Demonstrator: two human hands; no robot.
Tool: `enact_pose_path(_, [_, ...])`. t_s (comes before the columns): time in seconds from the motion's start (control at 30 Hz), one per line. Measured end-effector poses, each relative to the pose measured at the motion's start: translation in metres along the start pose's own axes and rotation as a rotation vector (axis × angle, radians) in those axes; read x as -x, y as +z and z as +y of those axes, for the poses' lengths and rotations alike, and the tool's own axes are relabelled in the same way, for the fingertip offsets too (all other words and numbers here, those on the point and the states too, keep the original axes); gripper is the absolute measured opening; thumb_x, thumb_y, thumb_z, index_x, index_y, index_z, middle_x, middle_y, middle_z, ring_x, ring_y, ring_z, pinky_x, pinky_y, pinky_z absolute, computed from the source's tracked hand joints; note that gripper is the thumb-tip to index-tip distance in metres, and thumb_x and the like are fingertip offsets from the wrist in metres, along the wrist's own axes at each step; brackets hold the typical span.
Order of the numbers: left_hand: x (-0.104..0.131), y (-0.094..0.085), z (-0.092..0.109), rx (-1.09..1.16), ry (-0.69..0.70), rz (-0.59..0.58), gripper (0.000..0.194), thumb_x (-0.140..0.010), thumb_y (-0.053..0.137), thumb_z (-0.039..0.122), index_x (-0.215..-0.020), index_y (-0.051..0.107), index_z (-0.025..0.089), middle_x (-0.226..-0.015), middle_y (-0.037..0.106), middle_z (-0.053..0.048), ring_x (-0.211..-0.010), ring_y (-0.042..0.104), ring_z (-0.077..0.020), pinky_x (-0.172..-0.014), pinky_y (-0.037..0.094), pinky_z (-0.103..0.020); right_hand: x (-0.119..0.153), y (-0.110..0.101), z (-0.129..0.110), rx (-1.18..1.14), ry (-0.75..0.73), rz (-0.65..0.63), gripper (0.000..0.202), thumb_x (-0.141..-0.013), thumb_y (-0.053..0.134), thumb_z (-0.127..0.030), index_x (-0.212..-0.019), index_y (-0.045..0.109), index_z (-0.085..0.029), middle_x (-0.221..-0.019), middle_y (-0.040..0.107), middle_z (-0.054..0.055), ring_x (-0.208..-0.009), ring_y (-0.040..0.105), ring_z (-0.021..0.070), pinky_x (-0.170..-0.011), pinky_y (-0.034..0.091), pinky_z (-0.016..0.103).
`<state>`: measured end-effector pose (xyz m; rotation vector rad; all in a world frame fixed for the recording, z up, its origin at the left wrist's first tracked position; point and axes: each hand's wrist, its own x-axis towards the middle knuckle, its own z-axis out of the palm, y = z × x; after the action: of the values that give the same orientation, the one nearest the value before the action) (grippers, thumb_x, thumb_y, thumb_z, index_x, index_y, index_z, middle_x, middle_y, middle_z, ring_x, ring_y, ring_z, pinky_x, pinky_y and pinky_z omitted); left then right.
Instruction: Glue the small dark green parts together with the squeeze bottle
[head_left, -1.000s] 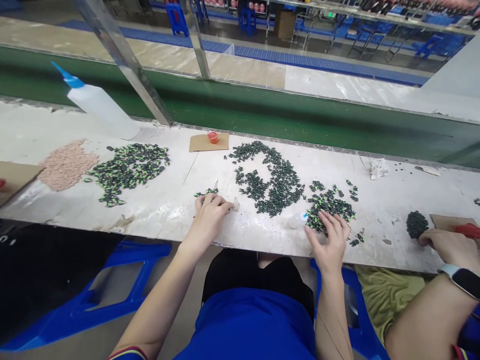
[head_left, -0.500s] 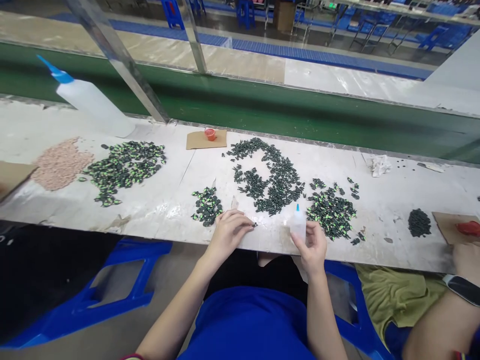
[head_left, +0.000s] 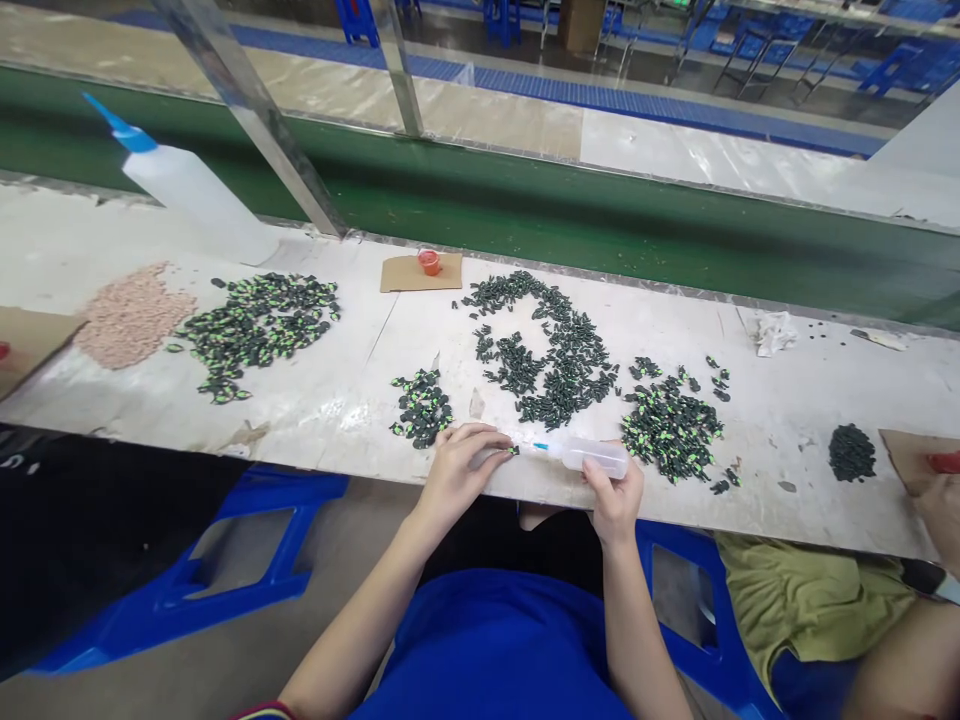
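Observation:
Between thumb and fingertips, my left hand (head_left: 465,468) pinches a small black-and-green piece (head_left: 514,450). My right hand (head_left: 616,492) is closed around a small clear squeeze bottle (head_left: 596,458), tipped on its side. Its blue nozzle points left at the pinched piece, with a short gap between. Just left of my left hand lies a small pile of black-and-green pieces (head_left: 422,408). Beyond my hands spreads a pile of small dark pieces (head_left: 566,365). A larger black-and-green pile (head_left: 671,428) sits right of my right hand.
A big white bottle (head_left: 202,205) leans at the back left near a metal post (head_left: 262,110). Pinkish pieces (head_left: 131,315) and another black-and-green pile (head_left: 262,325) lie left. A red cup (head_left: 429,262) stands on cardboard (head_left: 401,275). At right, a co-worker's hand (head_left: 941,505) rests by cardboard.
My right hand has tipped the squeeze bottle from upright to lying sideways, nozzle toward the left hand. My left hand still pinches its piece. The co-worker's arm at right has shifted.

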<state>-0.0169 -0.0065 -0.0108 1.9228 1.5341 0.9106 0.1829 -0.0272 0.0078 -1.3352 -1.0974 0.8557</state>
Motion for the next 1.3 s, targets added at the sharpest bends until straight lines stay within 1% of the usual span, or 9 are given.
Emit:
enact_pose_path(0.13, [0.0009, -0.0002, 0.0017, 0.015, -0.014, 0.017, 0.007, -0.081, 0.069, 0.023, -0.086, 0.07, 0.028, -0.091, 0.075, 0.003, -0.094, 0.067, -0.0198, -0.092, 0.033, -0.038, -0.0009, 0.005, -0.0028, 0.123, 0.016, -0.018, 0.023, -0.071, 0.067, -0.038, -0.062, 0.056, -0.019, -0.052, 0.051, -0.004, -0.048, 0.045, 0.0118, -0.046, 0.036, 0.023])
enact_pose_path(0.33, [0.0004, -0.0002, 0.0013, 0.03, -0.012, 0.028, 0.006, -0.08, 0.07, 0.023, -0.085, 0.071, 0.028, -0.091, 0.075, 0.003, -0.093, 0.067, -0.0192, -0.09, 0.032, -0.038, -0.0029, 0.0081, -0.0029, 0.186, 0.063, -0.067, 0.024, -0.072, 0.065, -0.04, -0.064, 0.059, -0.018, -0.053, 0.053, -0.003, -0.049, 0.045, 0.0122, -0.047, 0.036, 0.024])
enact_pose_path(0.5, [-0.0003, -0.0004, 0.0013, 0.031, -0.024, 0.027, 0.006, -0.079, 0.071, 0.024, -0.083, 0.071, 0.028, -0.09, 0.076, 0.003, -0.092, 0.067, -0.019, -0.091, 0.032, -0.038, -0.003, 0.0081, -0.0008, 0.182, 0.081, -0.105, 0.024, -0.073, 0.065, -0.041, -0.067, 0.062, -0.017, -0.055, 0.055, -0.002, -0.051, 0.047, 0.0128, -0.05, 0.038, 0.024])
enact_pose_path(0.7, [-0.0007, -0.0015, 0.0037, 0.035, -0.035, 0.015, 0.004, -0.08, 0.07, 0.025, -0.082, 0.071, 0.027, -0.091, 0.076, 0.002, -0.092, 0.067, -0.0195, -0.092, 0.033, -0.039, -0.0027, 0.0085, 0.0001, 0.164, 0.105, -0.088, 0.026, -0.073, 0.066, -0.041, -0.065, 0.062, -0.017, -0.056, 0.055, -0.002, -0.053, 0.048, 0.0132, -0.051, 0.039, 0.025])
enact_pose_path(0.93, [-0.0014, -0.0017, 0.0032, 0.038, -0.038, 0.016, 0.004, -0.079, 0.07, 0.024, -0.082, 0.071, 0.027, -0.09, 0.075, 0.001, -0.091, 0.067, -0.0197, -0.092, 0.034, -0.039, -0.0023, 0.0076, 0.0009, 0.16, 0.098, -0.07, 0.026, -0.073, 0.066, -0.041, -0.064, 0.061, -0.017, -0.054, 0.051, -0.003, -0.052, 0.045, 0.012, -0.05, 0.037, 0.024])
enact_pose_path(1.17, [-0.002, -0.0029, 0.0049, 0.048, -0.037, 0.01, 0.003, -0.08, 0.07, 0.025, -0.081, 0.071, 0.027, -0.088, 0.075, 0.002, -0.091, 0.067, -0.0197, -0.091, 0.034, -0.038, -0.0038, 0.0081, -0.0001, 0.153, 0.103, -0.103, 0.026, -0.073, 0.066, -0.04, -0.063, 0.061, -0.017, -0.054, 0.052, -0.003, -0.052, 0.045, 0.0124, -0.05, 0.036, 0.024])
enact_pose_path(1.3, [-0.0018, -0.0021, 0.0052, 0.05, -0.04, 0.016, 0.005, -0.079, 0.071, 0.023, -0.081, 0.071, 0.027, -0.088, 0.075, 0.002, -0.091, 0.067, -0.0195, -0.091, 0.033, -0.039, -0.0046, 0.0079, -0.0014, 0.158, 0.098, -0.097, 0.028, -0.072, 0.066, -0.04, -0.058, 0.056, -0.018, -0.051, 0.047, -0.004, -0.05, 0.042, 0.0115, -0.049, 0.034, 0.024])
